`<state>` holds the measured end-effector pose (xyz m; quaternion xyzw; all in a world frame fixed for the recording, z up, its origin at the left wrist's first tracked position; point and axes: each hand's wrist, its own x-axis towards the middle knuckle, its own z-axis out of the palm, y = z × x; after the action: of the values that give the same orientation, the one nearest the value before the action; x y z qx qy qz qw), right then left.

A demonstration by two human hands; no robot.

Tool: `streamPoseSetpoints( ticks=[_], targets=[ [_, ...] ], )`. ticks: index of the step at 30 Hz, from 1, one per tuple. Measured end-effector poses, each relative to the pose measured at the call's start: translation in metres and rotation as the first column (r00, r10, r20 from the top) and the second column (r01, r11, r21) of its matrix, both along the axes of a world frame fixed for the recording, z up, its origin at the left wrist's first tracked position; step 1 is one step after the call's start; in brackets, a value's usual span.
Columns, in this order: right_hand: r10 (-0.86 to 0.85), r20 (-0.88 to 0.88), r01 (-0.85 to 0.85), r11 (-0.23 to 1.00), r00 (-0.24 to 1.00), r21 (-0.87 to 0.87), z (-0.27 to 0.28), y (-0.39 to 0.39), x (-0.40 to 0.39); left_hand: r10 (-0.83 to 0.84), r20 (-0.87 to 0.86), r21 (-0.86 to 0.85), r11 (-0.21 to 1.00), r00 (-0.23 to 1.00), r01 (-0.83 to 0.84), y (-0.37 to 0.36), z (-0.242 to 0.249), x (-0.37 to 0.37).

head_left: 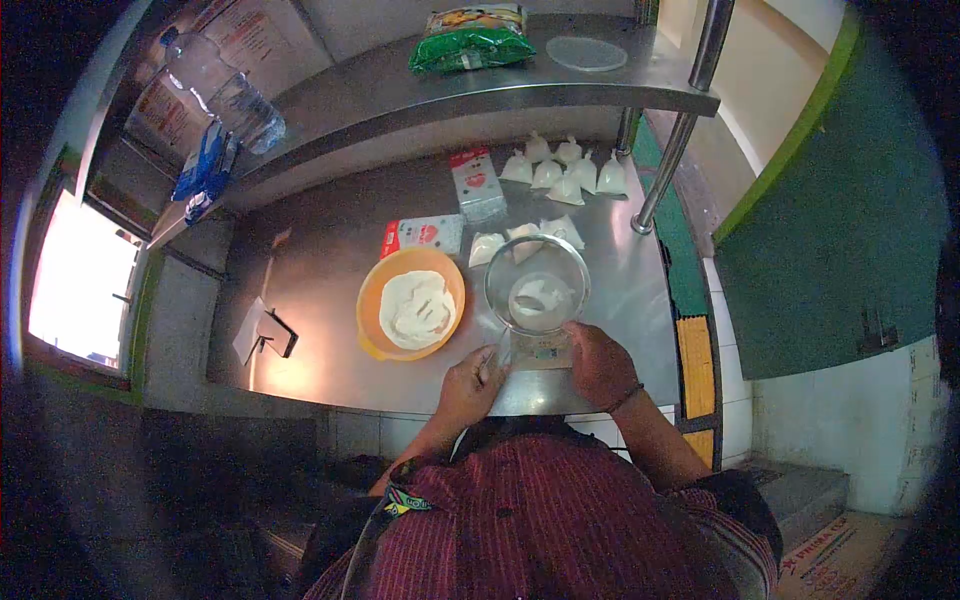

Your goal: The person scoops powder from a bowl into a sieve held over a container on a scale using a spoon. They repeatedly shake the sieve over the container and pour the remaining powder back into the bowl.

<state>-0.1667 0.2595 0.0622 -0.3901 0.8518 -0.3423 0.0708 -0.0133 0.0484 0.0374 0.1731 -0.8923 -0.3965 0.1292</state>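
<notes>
A round, metal-rimmed bowl (pixel 492 290) with white powder in it stands at the front of the steel table, over what looks like a kitchen scale (pixel 545 352). My right hand (pixel 603 368) is curled at its near right rim, the fingertips seeming to grip the edge. At the bowl's near left side, my left hand (pixel 473 382) is closed on a thin clear plastic bag (pixel 505 347). An orange basin (pixel 370 310) further left holds a heap of white flour (pixel 420 308). Filled small bags (pixel 487 248) lie just behind the bowl.
Several knotted bags of white powder (pixel 565 172) stand at the back right. Two red-and-white packs (pixel 478 185) are behind the basin. A dark phone-like device (pixel 280 333) stands at left. The overhead shelf (pixel 370 105) carries a green packet (pixel 472 45) and a water bottle (pixel 225 92).
</notes>
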Motion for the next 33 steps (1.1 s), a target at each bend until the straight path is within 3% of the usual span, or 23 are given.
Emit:
streamPoseSetpoints(
  ticks=[3,8,12,15,17,20,27,29,30,32,33],
  targets=[
    [-0.06,0.045,0.057,0.996,0.997,0.07,-0.003,0.001,-0.005,-0.02,0.009,0.044,0.999,1.0,0.019,-0.001,0.001,0.001],
    [-0.159,0.033,0.16,0.986,0.987,-0.052,0.0,0.002,-0.016,-0.016,-0.042,-0.023,1.0,0.999,0.015,0.001,0.005,0.003],
    [-0.176,-0.057,0.175,0.984,0.983,-0.032,-0.021,0.0,-0.025,0.007,0.006,0.052,0.999,1.0,-0.007,0.001,-0.007,0.004],
    [-0.124,-0.006,0.124,0.99,0.992,-0.064,-0.022,-0.001,-0.023,-0.033,-0.15,-0.058,0.998,0.988,0.025,-0.002,-0.012,0.003],
    [-0.033,0.076,0.036,0.998,0.997,-0.047,-0.016,0.001,-0.019,0.009,0.078,0.048,0.999,0.997,-0.012,0.002,0.008,0.004],
    [-0.089,0.063,0.093,0.994,0.994,-0.062,0.001,0.001,-0.009,0.003,0.046,0.019,1.0,0.999,-0.004,0.002,0.005,0.003],
    [-0.165,0.014,0.165,0.98,0.986,-0.114,-0.016,-0.004,-0.019,-0.014,0.016,0.048,0.999,1.0,0.013,0.001,-0.015,-0.001],
    [-0.106,0.059,0.11,0.992,0.993,-0.066,-0.019,-0.004,-0.021,-0.062,-0.244,-0.084,0.996,0.968,0.043,0.0,-0.023,-0.004],
    [-0.103,0.06,0.107,0.992,0.993,-0.067,-0.02,-0.003,-0.021,-0.06,-0.243,-0.086,0.996,0.968,0.04,0.002,-0.014,-0.003],
    [-0.015,0.008,0.016,0.997,1.0,-0.072,-0.022,0.001,-0.02,0.01,0.043,0.01,1.0,0.999,-0.01,0.008,0.011,-0.001],
    [-0.014,0.007,0.014,0.997,1.0,-0.073,-0.014,0.001,-0.02,0.011,0.042,0.01,1.0,0.999,-0.012,0.007,0.007,-0.001]
  ],
)
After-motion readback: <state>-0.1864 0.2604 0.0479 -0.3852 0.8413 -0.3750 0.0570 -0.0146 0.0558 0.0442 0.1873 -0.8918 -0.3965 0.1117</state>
